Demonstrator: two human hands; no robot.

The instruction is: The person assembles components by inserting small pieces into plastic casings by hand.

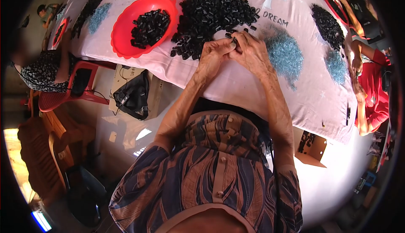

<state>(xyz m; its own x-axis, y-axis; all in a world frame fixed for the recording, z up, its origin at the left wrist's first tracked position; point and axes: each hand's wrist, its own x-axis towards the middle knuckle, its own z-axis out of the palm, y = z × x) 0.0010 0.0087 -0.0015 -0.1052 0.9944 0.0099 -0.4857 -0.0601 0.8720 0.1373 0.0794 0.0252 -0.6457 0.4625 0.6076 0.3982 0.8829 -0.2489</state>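
My left hand [214, 55] and my right hand [252, 52] meet at the near edge of a large pile of small black cylindrical pieces [213, 15]. Between their pinched fingertips sits one small black piece [235, 41], partly covered by the fingers. A few loose black pieces lie just beyond my right fingers. Right of my right hand spreads a heap of tiny shiny blue-grey pins [284, 53]. To the left of the pile, a red scalloped plastic basin [122, 30] holds more black pieces [150, 28].
A pale pink printed cloth [253, 93] covers the table. Co-workers sit at both sides, one in a red shirt [377, 91], near other piles of black pieces [328, 27] and pins [336, 66]. Left below are a red plastic chair [90, 81] and a black bag [133, 96] on a carton.
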